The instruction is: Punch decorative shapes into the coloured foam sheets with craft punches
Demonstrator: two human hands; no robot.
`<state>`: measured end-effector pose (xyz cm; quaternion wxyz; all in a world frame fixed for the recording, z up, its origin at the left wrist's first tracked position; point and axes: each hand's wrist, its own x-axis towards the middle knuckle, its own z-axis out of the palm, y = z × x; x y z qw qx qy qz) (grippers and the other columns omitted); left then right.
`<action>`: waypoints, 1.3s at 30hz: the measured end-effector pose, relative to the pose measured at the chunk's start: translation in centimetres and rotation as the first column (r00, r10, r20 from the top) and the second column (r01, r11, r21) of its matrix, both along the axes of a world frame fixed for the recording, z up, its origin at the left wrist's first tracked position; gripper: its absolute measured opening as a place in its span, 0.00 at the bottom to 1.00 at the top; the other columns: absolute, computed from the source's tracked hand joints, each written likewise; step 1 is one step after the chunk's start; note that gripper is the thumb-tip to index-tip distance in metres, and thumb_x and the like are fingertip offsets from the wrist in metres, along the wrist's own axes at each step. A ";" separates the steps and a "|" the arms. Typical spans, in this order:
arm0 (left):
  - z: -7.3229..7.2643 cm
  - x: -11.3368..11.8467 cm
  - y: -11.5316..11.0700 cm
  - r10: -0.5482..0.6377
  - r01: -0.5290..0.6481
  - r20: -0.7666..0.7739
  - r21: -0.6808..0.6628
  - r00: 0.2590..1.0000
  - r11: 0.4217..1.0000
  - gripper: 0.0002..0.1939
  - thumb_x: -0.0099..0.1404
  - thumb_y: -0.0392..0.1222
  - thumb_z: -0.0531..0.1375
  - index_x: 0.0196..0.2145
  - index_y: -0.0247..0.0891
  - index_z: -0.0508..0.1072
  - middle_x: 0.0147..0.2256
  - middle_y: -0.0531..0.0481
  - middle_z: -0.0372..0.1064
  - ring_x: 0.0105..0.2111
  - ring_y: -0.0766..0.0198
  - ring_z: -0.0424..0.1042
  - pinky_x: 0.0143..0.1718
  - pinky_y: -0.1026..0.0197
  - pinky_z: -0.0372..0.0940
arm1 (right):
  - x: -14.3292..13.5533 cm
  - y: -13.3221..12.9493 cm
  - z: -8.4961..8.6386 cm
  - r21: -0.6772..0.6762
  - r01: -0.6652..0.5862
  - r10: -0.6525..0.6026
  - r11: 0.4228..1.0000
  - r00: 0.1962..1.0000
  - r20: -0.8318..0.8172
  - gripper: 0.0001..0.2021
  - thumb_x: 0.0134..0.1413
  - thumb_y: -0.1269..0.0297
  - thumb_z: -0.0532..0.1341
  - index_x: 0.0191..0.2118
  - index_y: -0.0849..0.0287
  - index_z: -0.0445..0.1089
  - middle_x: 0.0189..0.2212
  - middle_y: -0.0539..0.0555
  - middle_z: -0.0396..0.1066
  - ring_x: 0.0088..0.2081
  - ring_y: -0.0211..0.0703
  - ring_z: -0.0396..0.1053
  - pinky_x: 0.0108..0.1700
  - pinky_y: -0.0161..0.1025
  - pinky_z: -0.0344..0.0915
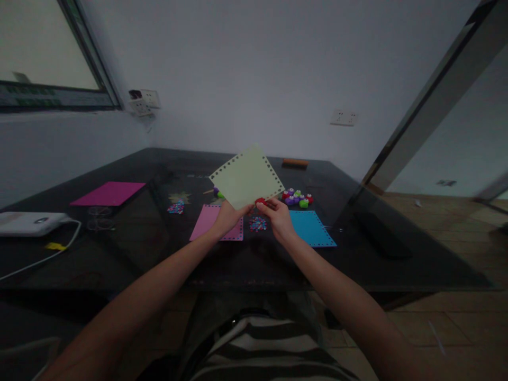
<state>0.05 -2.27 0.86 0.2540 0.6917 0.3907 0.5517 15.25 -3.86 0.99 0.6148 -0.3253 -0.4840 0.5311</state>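
A pale yellow-green sheet (248,177) with dark marks along two upper and right edges is raised above the dark table. My left hand (230,216) grips it at its lower corner. My right hand (278,214) pinches a small red piece (261,201) beside that corner, close to my left thumb. Below and between the hands lies a pile of small coloured bits (257,224). A pink sheet (204,219) rests partly under my left hand and forearm, and a blue sheet (311,227) is on the right.
Several red, purple and green eyed pieces (296,198) sit behind the blue sheet. A brown roll (295,162) lies at the back. Leftward are more coloured bits (176,207), a magenta sheet (109,193) and a white device (34,224) with a cable. A black object (381,235) lies right.
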 end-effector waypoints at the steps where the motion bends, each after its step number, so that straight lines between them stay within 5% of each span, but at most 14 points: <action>1: 0.0 0.0 0.0 0.000 0.000 -0.001 -0.004 1.000 1.000 0.11 0.54 0.45 0.62 0.32 0.34 0.71 0.33 0.43 0.75 0.40 0.55 0.73 0.48 0.50 0.65 | 0.0 0.0 0.0 0.001 0.004 -0.004 1.000 1.000 0.008 0.13 0.34 0.59 0.70 0.29 0.58 0.72 0.30 0.51 0.74 0.33 0.41 0.70 0.40 0.39 0.65; 7: 0.2 0.1 -0.2 -0.012 0.011 -0.029 -0.020 1.000 1.000 0.09 0.55 0.45 0.61 0.27 0.36 0.71 0.28 0.45 0.74 0.36 0.56 0.73 0.45 0.52 0.67 | 0.1 0.0 0.3 0.015 0.027 -0.028 1.000 0.999 0.020 0.13 0.33 0.59 0.70 0.28 0.58 0.72 0.29 0.51 0.74 0.34 0.42 0.70 0.42 0.41 0.65; 23: 0.3 0.3 -0.4 0.002 -0.002 0.001 -0.016 1.000 1.000 0.21 0.55 0.45 0.61 0.45 0.34 0.70 0.39 0.42 0.75 0.47 0.54 0.71 0.53 0.49 0.61 | 0.2 -0.1 0.6 0.015 0.038 -0.039 0.999 0.998 0.053 0.14 0.31 0.57 0.71 0.26 0.57 0.72 0.27 0.50 0.74 0.32 0.42 0.69 0.42 0.41 0.65; 31: 0.1 0.2 -0.2 0.021 -0.022 -0.008 -0.037 1.000 0.999 0.13 0.55 0.43 0.61 0.38 0.35 0.73 0.32 0.45 0.76 0.41 0.54 0.73 0.48 0.50 0.65 | 0.3 0.2 0.3 -0.010 -0.028 0.028 1.000 0.999 0.040 0.15 0.32 0.57 0.71 0.29 0.57 0.73 0.30 0.51 0.75 0.34 0.42 0.70 0.41 0.41 0.66; 39: 0.2 0.1 -0.2 0.023 -0.023 0.007 -0.031 1.000 0.999 0.15 0.55 0.45 0.61 0.39 0.35 0.72 0.35 0.44 0.76 0.39 0.55 0.74 0.45 0.51 0.68 | 0.2 0.2 0.3 -0.014 -0.077 0.076 0.997 0.997 -0.013 0.14 0.33 0.59 0.71 0.30 0.57 0.72 0.31 0.51 0.74 0.35 0.42 0.71 0.43 0.43 0.67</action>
